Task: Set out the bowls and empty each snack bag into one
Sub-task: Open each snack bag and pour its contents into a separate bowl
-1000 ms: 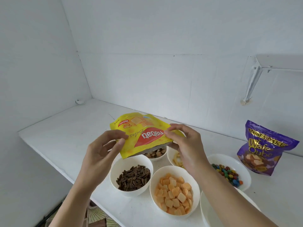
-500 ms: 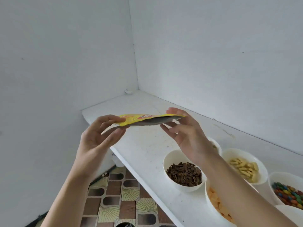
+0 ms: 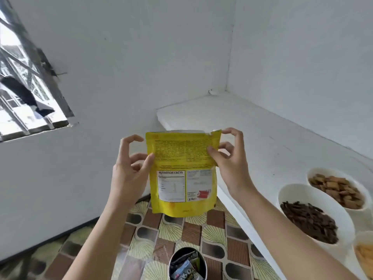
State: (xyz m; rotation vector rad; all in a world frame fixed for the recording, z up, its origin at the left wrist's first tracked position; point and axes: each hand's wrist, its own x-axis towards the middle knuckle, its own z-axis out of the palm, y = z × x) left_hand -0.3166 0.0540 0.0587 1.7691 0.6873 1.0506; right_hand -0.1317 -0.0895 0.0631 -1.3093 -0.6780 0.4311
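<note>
Subject: yellow snack bag (image 3: 182, 172), held upright in mid-air at the centre of the frame, back panel to the camera, "NUTRITION FACTS" table legible in its lower half.
Bag mouth: at the top, torn; a pale inner lining shows along the upper edge. Contents cannot be told.
Bag position: clear of every surface, just left of the worktop's near edge, over the tiled floor (image 3: 141, 245), above the bin in the frame.
Left hand (image 3: 129, 170): fingers grasping the bag's left edge, thumb pressed on the printed face, other fingers curled behind and beside it.
Right hand (image 3: 232, 164): fingers grasping the bag's upper right side, thumb on the face, forefinger hooked at the top right corner.
Worktop (image 3: 252, 126): white, running from the wall corner at upper centre to the right edge of the frame.
Bowl of dark seeds (image 3: 298, 191): white, on the worktop at lower right, filled.
Bowl of brown squares (image 3: 331, 170): white, just behind the seed bowl, filled.
Bowl of orange pieces (image 3: 363, 239): cut off by the lower right edge, partly seen.
Bin (image 3: 171, 261): round, on the floor at bottom centre, wrappers inside.
Window (image 3: 20, 87): upper left, barred.
</note>
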